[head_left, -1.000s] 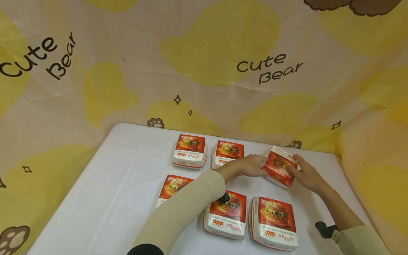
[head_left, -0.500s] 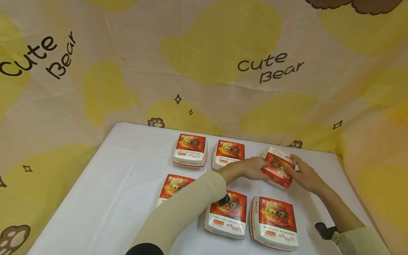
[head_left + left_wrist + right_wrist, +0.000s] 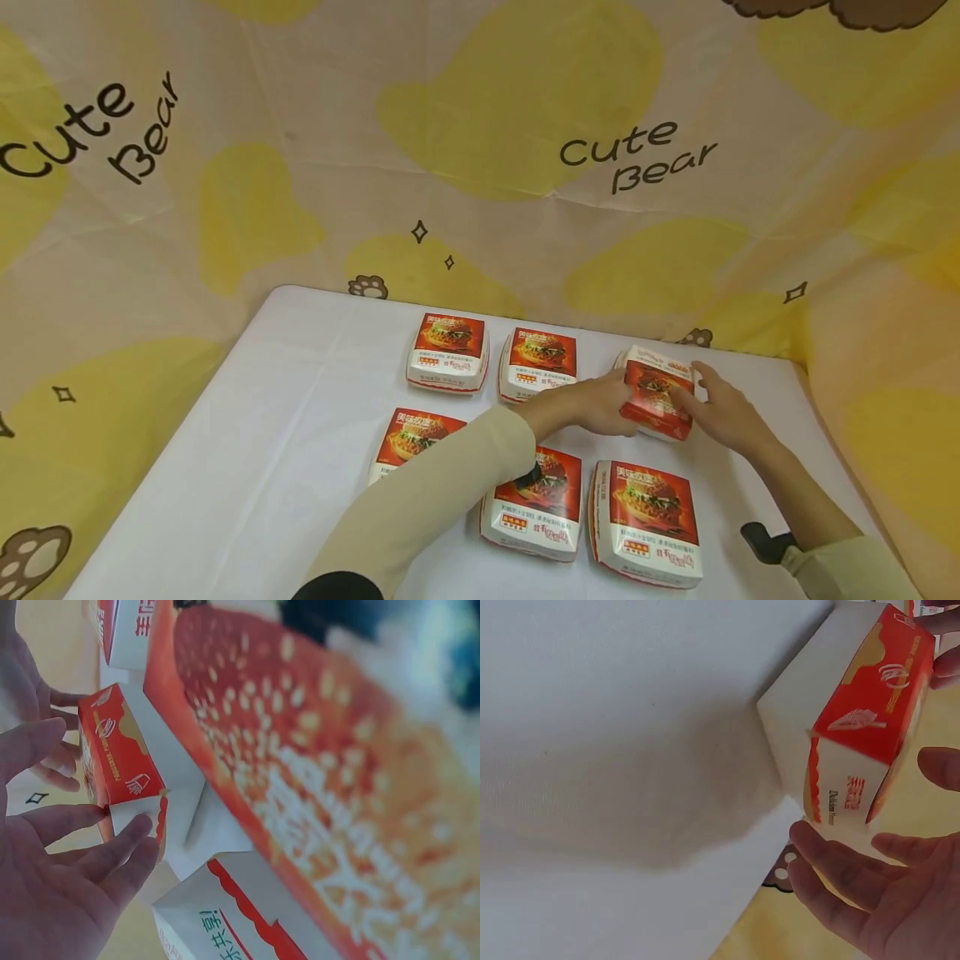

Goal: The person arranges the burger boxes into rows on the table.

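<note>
At the back right of the table, a red and white burger box [image 3: 654,390] rests between my two hands, its burger picture facing up. My left hand [image 3: 602,403] is at its left side. In the left wrist view the straight left fingers [image 3: 127,859] touch the box near one corner, thumb lifted away. My right hand [image 3: 726,417] is at the right side. The right wrist view shows the right fingers [image 3: 832,874] loosely spread, tips right beside the box's end panel, and the thumb held off it.
Several matching burger boxes lie on the white table [image 3: 247,467]: one at back left [image 3: 447,354], another back-middle box [image 3: 538,358] beside my left wrist, and a front right box [image 3: 645,525]. My left sleeve [image 3: 442,483] crosses over two front boxes. A patterned cloth [image 3: 480,150] hangs behind.
The back right burger box has turned slightly and lies straighter. My left hand has slid toward the box's near corner, and the right hand has shifted only a little.
</note>
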A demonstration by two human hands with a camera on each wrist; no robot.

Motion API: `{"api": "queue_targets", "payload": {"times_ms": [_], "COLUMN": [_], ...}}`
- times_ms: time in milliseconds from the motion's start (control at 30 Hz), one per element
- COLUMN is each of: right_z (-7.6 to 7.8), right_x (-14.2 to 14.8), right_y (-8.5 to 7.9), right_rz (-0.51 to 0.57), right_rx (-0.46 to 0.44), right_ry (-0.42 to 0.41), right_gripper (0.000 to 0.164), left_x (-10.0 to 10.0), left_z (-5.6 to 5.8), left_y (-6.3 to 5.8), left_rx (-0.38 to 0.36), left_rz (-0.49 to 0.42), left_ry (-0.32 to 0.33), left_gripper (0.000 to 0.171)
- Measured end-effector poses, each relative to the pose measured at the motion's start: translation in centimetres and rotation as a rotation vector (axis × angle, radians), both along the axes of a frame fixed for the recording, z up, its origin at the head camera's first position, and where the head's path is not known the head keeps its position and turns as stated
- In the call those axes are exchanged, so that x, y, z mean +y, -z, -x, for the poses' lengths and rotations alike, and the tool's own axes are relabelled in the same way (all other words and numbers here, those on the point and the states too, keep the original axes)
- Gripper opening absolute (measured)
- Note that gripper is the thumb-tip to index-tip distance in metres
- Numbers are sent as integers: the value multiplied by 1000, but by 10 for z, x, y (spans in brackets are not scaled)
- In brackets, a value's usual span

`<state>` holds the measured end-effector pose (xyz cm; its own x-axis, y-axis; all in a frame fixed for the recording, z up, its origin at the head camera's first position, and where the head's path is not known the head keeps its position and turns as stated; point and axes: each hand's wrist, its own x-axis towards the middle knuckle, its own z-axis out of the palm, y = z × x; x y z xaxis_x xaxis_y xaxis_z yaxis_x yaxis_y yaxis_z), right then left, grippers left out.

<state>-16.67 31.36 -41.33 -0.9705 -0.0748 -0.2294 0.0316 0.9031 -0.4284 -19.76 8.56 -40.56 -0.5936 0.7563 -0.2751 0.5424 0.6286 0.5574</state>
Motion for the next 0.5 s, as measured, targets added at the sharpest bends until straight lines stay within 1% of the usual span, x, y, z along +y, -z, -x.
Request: {"api": "queue_targets", "payload": {"times_ms": [133,267,300,333,433,500], "right_z": [-2,-3,-3,-3,-3,-3], "right_x": [-1,-2,-2,-2,-1,0], "right_y": [-2,-2,-1,-1,-1,-1], "right_rz": [8,22,25,26,39,56], "right_rx": [-11,-15,-16,-17,-10,-2], "right_ry": [10,-11,-15,-19,-40,-67], "right_gripper": [83,81,80,80,78,75], "left_x": [3,5,5,5,5,5], "left_z": [-2,-4,-5,-6,-8,-8], "left_y": [1,-2,-2,-3,-4,-4], "left_rx": [58,97,101,90,59,53], "left_rz": [5,0,-3,-3,-12,-22], "left_ry": [52,95,102,96,56,36], "left_gripper": [38,28,29,34,52,59]}}
